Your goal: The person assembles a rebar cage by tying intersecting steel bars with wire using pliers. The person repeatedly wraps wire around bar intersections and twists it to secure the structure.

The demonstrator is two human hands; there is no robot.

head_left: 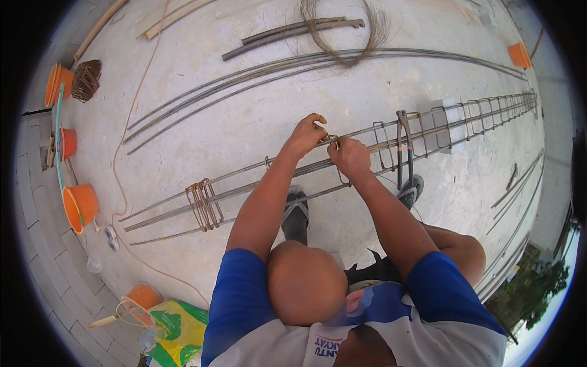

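From where I sit, the steel cage (379, 147) runs aslant across the floor (257, 116), right in front of the crouched person. Dark-handled pincers (400, 153) lie across it, just right of the hands, and a bunch of rusty stirrups (199, 205) hangs around its left end. Beyond, I see loose bars (244, 74) and a ring of thin, springy wire (348, 61) overlapping them. Orange buckets (85, 205) line the grey block wall at left; a thin cord (122, 177) snakes nearby across the pale, stained concrete. Under the cage's right part sits a pale, square-edged block (454, 125). The left hand (310, 133) is half curled over the top bar; the right hand (351, 158) bends its fingers in beside it, at a squared stirrup. I cannot tell whether either grips anything.
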